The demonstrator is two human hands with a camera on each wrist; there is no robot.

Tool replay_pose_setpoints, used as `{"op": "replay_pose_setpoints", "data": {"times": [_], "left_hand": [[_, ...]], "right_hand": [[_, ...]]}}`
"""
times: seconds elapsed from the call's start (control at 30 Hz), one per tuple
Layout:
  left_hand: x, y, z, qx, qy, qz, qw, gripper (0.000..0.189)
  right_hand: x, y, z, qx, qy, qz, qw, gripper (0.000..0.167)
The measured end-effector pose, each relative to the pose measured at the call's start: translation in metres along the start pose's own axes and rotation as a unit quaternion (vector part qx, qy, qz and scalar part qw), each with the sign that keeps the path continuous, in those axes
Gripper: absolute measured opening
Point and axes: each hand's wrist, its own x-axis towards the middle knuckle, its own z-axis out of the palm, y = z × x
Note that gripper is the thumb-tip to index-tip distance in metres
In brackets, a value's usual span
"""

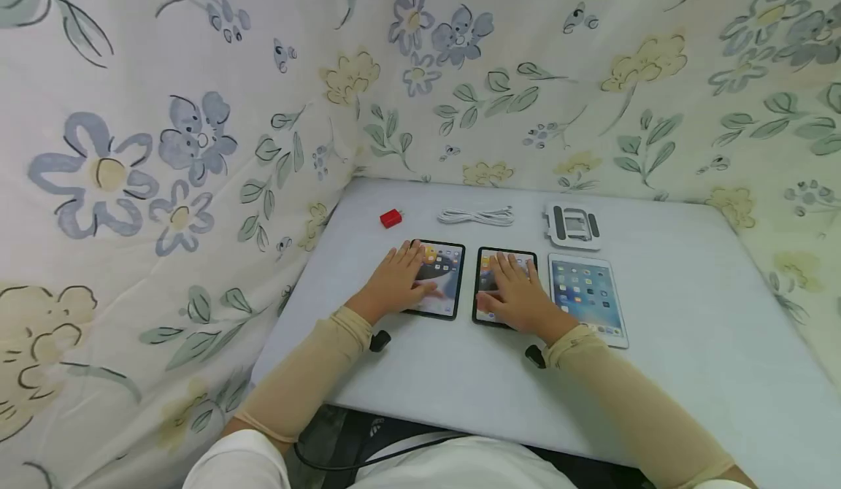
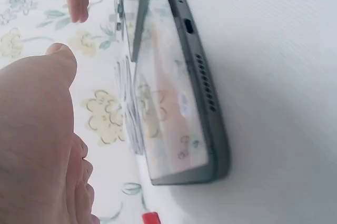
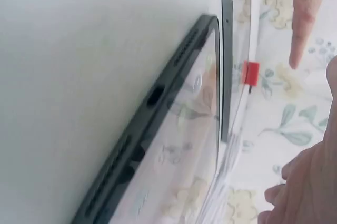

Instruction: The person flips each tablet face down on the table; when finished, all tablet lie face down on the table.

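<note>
A tablet with a black frame and a lit screen [image 1: 446, 285] lies on the left of the table. My left hand [image 1: 398, 279] is held flat over its left part, fingers straight and thumb spread; the left wrist view shows space between hand [image 2: 37, 124] and tablet [image 2: 174, 124]. Beside it lies a second black-framed tablet [image 1: 485, 261], its screen on, with my right hand [image 1: 523, 295] over it, fingers extended. In the right wrist view that hand [image 3: 310, 171] is above the dark-edged tablet [image 3: 179, 145]. Neither hand holds anything.
A white-framed tablet [image 1: 585, 295] lies lit just right of my right hand. Behind the tablets are a red charger plug [image 1: 390, 218], a bundled white cable [image 1: 476, 216] and a white-and-grey folding stand [image 1: 573, 227]. A floral curtain [image 1: 460, 95] surrounds the white table [image 1: 690, 343].
</note>
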Motion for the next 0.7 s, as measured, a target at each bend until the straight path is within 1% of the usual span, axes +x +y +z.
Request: {"op": "replay_pose_setpoints", "data": {"times": [0.07,0.13,0.3,0.37,0.5,0.63,0.7], "left_hand": [[-0.002,-0.005,0.006,-0.002,0.002,-0.008,1.0,0.09],[-0.005,-0.01,0.013,-0.006,0.001,-0.016,0.9998,0.089],[-0.012,-0.017,0.027,-0.017,-0.019,-0.037,0.999,0.088],[-0.014,-0.018,0.03,-0.013,-0.032,-0.049,0.9982,0.088],[-0.018,-0.018,0.032,-0.011,-0.042,-0.061,0.9972,0.083],[-0.022,-0.02,0.032,-0.005,-0.046,-0.063,0.9969,0.08],[-0.024,-0.021,0.031,-0.003,-0.049,-0.066,0.9966,0.08]], "right_hand": [[0.006,-0.006,0.006,-0.002,-0.002,-0.004,1.0,0.092],[0.012,-0.012,0.011,0.008,-0.011,-0.005,0.9999,0.091],[0.023,-0.024,0.025,0.013,-0.037,-0.001,0.9992,0.091],[0.028,-0.028,0.03,0.011,-0.048,0.001,0.9988,0.093],[0.036,-0.037,0.036,0.014,-0.063,0.008,0.9979,0.098],[0.042,-0.048,0.036,0.037,-0.08,0.011,0.996,0.101],[0.045,-0.053,0.035,0.059,-0.09,0.013,0.9941,0.101]]}}
